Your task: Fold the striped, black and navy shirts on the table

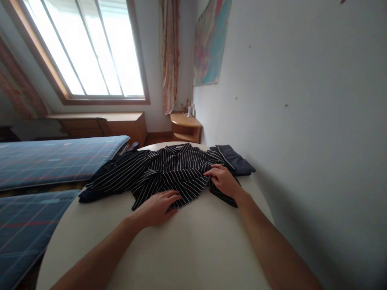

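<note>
A black shirt (178,173) with thin white stripes lies spread on a round white table (193,249), its collar at the far side and its hem towards me. My left hand (159,206) rests at the near hem, fingers stretched over the cloth and thumb apart on the table side. At the shirt's right edge, my right hand (224,181) lies with its fingers reaching left onto the striped cloth, slightly bent and apart. One sleeve extends left to the table's edge; part of the right side sits beneath my right hand.
Folded dark clothing (237,159) lies at the table's right rear, close to the white wall (317,121). Blue plaid mattresses (60,159) stand on the left. Behind are a wooden desk (121,117), a corner shelf (185,120) and a window (96,52).
</note>
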Demonstrator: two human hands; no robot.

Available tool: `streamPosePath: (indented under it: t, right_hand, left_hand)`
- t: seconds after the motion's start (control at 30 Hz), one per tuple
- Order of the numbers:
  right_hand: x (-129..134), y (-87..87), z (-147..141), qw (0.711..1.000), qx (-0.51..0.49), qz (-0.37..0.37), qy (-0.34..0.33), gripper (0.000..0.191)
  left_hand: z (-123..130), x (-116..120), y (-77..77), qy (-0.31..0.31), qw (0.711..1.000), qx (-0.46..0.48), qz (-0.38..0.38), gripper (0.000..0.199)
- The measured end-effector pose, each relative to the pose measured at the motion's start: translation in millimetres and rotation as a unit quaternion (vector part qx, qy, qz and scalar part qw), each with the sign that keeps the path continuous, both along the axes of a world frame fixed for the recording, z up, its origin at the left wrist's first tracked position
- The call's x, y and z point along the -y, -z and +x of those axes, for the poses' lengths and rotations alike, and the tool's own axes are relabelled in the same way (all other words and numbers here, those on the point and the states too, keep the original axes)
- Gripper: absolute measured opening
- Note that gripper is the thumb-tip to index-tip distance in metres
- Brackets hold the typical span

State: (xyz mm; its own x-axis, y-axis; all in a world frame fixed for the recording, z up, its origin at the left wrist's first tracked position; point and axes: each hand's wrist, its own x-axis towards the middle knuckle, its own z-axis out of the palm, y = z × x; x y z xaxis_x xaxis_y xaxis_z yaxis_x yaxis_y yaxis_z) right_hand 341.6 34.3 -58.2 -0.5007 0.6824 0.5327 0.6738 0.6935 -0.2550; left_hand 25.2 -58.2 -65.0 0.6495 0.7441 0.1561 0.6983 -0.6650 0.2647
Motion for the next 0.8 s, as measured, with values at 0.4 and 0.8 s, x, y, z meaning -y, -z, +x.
streamPosePath:
  t: [0.4,0.8]
  right_hand:
    - [9.4,-4.0,-7.9,0.996,0.009,-0.031,-0.082,0.052]
    - [16.1,-10.5,-17.2,0.996,0.013,-0.003,-0.094,0.014]
  left_hand:
    - [-11.0,-18.0,-6.0,-0.163,0.982,0.099,0.012,0.028]
    - [-6.2,-8.5,-14.1,-0.060,0.996,0.062,-0.013,0.030]
